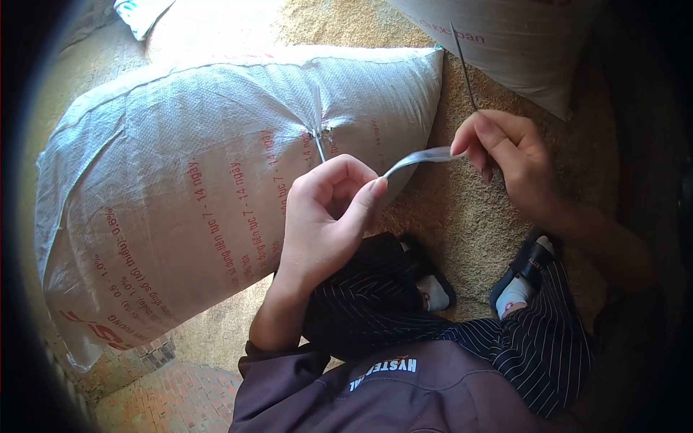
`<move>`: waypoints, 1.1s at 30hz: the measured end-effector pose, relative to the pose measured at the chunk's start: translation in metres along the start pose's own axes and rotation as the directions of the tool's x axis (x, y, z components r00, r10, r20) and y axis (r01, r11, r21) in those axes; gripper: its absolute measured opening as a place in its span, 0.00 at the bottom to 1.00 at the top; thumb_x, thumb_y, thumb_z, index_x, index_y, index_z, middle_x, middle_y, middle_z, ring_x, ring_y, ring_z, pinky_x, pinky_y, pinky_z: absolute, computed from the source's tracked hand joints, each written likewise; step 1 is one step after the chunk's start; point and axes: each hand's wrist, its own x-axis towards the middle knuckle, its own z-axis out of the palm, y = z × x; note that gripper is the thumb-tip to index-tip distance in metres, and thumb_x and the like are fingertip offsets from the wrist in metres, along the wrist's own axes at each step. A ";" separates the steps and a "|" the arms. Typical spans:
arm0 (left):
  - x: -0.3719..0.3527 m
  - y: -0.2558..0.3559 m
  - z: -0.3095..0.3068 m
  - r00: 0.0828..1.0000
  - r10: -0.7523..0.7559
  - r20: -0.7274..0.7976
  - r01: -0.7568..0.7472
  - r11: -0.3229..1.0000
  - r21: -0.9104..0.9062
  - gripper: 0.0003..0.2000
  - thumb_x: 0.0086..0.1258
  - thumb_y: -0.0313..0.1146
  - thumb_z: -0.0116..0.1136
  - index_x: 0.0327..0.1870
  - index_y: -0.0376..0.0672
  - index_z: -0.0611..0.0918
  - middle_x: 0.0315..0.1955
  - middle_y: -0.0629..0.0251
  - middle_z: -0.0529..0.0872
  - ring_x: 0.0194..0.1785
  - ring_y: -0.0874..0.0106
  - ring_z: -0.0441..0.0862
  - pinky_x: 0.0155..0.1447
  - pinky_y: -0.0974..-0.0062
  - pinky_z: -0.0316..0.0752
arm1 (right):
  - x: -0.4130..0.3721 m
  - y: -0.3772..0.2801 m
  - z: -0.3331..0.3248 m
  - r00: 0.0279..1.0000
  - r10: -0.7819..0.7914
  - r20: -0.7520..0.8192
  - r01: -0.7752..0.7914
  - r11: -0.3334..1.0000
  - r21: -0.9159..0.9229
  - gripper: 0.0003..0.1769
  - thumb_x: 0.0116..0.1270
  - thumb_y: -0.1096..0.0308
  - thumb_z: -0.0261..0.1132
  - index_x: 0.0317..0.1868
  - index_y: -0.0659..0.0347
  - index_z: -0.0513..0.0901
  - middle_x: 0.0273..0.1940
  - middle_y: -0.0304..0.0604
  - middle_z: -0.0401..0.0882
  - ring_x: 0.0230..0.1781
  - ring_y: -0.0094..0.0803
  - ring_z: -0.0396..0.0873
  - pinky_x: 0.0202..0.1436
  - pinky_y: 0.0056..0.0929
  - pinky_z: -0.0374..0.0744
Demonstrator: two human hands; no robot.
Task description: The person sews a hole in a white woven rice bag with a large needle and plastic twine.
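A full white woven sack (188, 166) with red print lies on its side in front of me. A gathered pucker shows on its upper side, and a flat, shiny plastic strip (426, 156) runs from there. My left hand (328, 216) pinches this strip between thumb and forefinger, just below the pucker. From that pinch the strip bends across to my right hand (509, 159). My right fingers are closed on a long, thin, slightly curved metal needle (463, 63) that points upward. The strip reaches the right fingertips; whether it is threaded through the needle is hidden.
Loose grain (476, 231) covers the floor around the sack. A second printed sack (512, 50) stands at the upper right. My sandalled feet (523, 278) are close to the work. Brick paving (173, 397) shows at the lower left.
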 end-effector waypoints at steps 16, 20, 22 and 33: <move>-0.028 0.008 0.010 0.950 -0.160 0.268 0.130 0.984 0.126 0.09 0.70 0.21 0.45 0.47 0.35 0.76 0.22 0.65 0.82 0.22 0.81 0.78 0.28 0.83 0.73 | 0.010 0.035 0.019 0.957 0.249 0.149 -0.257 0.966 0.036 0.14 0.73 0.66 0.50 0.48 0.65 0.79 0.18 0.31 0.70 0.13 0.13 0.62 0.17 0.14 0.61; -0.017 -0.010 0.008 0.877 -0.250 0.410 0.383 0.879 -0.283 0.22 0.76 0.41 0.39 0.65 0.39 0.63 0.50 0.58 0.77 0.44 0.74 0.80 0.43 0.75 0.78 | 0.003 -0.007 0.029 0.996 -0.055 0.068 0.052 0.998 0.045 0.12 0.73 0.73 0.48 0.42 0.65 0.79 0.21 0.36 0.75 0.18 0.19 0.71 0.22 0.19 0.70; -0.006 -0.012 0.010 0.856 -0.304 0.418 0.482 0.759 -0.437 0.23 0.76 0.46 0.38 0.64 0.40 0.65 0.51 0.58 0.76 0.46 0.71 0.80 0.45 0.72 0.79 | -0.002 -0.025 0.031 0.987 0.021 0.161 -0.032 0.997 0.067 0.11 0.73 0.74 0.48 0.39 0.65 0.79 0.22 0.36 0.74 0.18 0.18 0.70 0.24 0.19 0.70; -0.001 -0.018 0.026 0.981 -0.166 0.099 0.190 0.739 -0.646 0.15 0.75 0.37 0.48 0.52 0.34 0.77 0.46 0.58 0.83 0.43 0.76 0.82 0.42 0.81 0.77 | -0.011 -0.013 0.041 0.863 0.206 0.461 -0.287 0.951 0.113 0.11 0.72 0.71 0.50 0.32 0.66 0.74 0.27 0.40 0.74 0.28 0.24 0.73 0.31 0.28 0.73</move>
